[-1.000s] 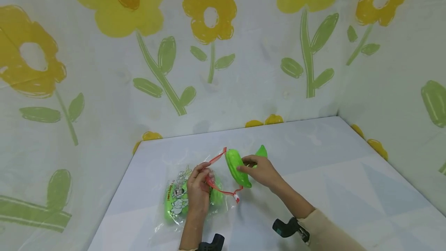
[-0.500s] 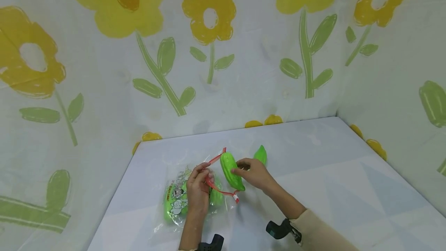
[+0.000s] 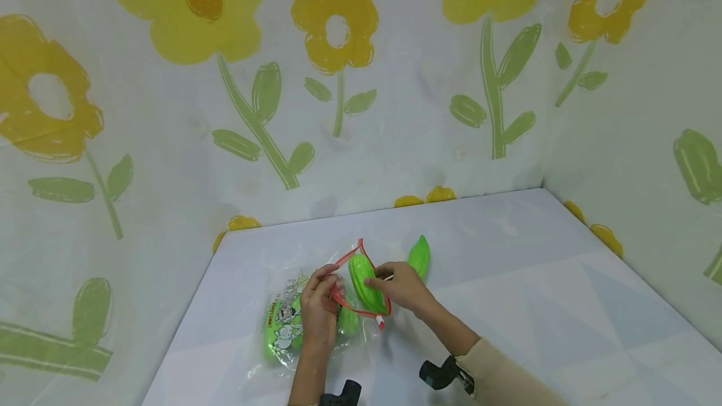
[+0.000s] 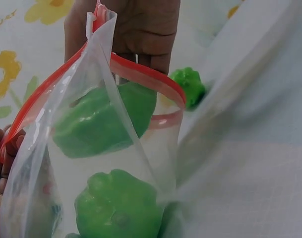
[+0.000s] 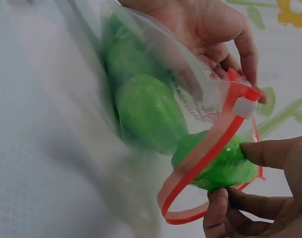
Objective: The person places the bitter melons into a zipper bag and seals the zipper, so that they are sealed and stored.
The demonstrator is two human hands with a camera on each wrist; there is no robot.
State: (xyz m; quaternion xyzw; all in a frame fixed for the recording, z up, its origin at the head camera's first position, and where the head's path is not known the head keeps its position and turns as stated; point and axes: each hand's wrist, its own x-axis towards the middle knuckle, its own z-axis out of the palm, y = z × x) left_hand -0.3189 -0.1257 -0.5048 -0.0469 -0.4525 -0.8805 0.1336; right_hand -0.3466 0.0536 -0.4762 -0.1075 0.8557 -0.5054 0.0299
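Note:
A clear plastic zip bag (image 3: 287, 333) with a red zip edge and printed cartoons lies on the table, its mouth raised and spread apart. My left hand (image 3: 319, 312) pinches one side of that red edge. In the head view, my right hand (image 3: 407, 290) grips a bright green, ribbed, long toy vegetable (image 3: 363, 282) with thumb and fingers. The right wrist view has the held vegetable (image 5: 235, 159) inside the red loop of the mouth. Other green vegetables (image 5: 150, 110) sit deeper in the bag. How many lie there is hard to tell.
Another green vegetable (image 3: 420, 257) lies on the white table (image 3: 536, 268) just beyond my right hand. Flower-patterned cloth (image 3: 395, 111) hangs behind the table and along its sides. A white slider (image 5: 244, 107) sits on the zip edge.
My right hand has moved left with the green vegetable, from outside the right of the bag into its mouth. The left hand keeps its hold in the same place.

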